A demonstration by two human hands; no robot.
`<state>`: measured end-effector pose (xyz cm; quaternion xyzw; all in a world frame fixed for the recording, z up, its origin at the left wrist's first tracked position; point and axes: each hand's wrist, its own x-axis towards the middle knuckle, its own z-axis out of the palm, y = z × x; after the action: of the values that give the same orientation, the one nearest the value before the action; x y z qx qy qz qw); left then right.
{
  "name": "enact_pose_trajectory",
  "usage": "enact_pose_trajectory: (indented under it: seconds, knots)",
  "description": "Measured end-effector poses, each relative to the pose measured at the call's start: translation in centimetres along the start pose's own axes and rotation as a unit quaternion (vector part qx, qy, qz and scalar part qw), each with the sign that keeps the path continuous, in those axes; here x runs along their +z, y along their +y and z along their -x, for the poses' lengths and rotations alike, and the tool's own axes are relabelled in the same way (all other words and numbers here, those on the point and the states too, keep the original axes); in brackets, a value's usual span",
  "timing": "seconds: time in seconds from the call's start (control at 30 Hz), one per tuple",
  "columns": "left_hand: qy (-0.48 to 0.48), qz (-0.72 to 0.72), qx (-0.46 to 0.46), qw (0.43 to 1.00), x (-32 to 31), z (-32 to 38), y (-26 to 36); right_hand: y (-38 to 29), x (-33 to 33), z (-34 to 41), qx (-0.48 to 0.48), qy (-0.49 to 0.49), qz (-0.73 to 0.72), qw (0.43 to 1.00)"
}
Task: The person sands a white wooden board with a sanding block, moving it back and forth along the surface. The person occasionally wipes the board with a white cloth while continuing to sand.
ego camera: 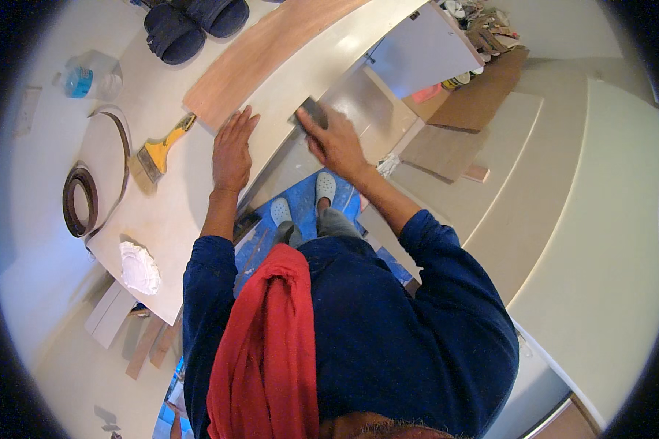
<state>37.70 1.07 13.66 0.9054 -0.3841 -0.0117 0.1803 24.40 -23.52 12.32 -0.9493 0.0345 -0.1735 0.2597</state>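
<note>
My left hand (233, 148) rests palm down on a white work surface (195, 189), its fingers extended beside the near end of a thin reddish-brown wood strip (263, 63). Between the thumb and fingers of my right hand (338, 140) is a small dark block (313, 111), possibly a sanding block, held at the front edge of the surface. The right hand is slightly blurred. Left of my left hand lies a flat paintbrush (162, 151) with a yellow handle. A coil of dark banding strip (78, 217) stands beyond it.
A clear plastic bottle (90, 81) and black slide sandals (176, 33) sit on the surface, with a crumpled white piece (139, 268) near its corner. Brown boards (472, 101) lean at right. Blue sheeting (294, 192) covers the floor underfoot. A red cloth (269, 340) hangs over my chest.
</note>
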Motion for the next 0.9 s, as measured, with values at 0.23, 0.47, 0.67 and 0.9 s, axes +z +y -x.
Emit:
enact_pose_trajectory:
  seconds: [0.23,0.47,0.67,0.9]
  knots:
    - [-0.004,0.008,-0.004,1.0,-0.4,-0.1,0.2,11.4,-3.9,-6.4,0.07,0.077,0.112,0.988]
    - [-0.006,0.019,-0.011,1.0,-0.3,-0.1,0.1,-0.5,-0.4,0.6,-0.015,-0.04,-0.009,0.999]
    - [0.0,0.021,-0.003,1.0,-0.2,0.0,0.0,8.9,-3.9,-4.9,0.072,0.016,0.1,0.992]
    - [-0.001,0.026,-0.005,1.0,-0.3,-0.1,0.1,8.7,-4.4,-5.2,-0.002,0.054,0.158,0.986]
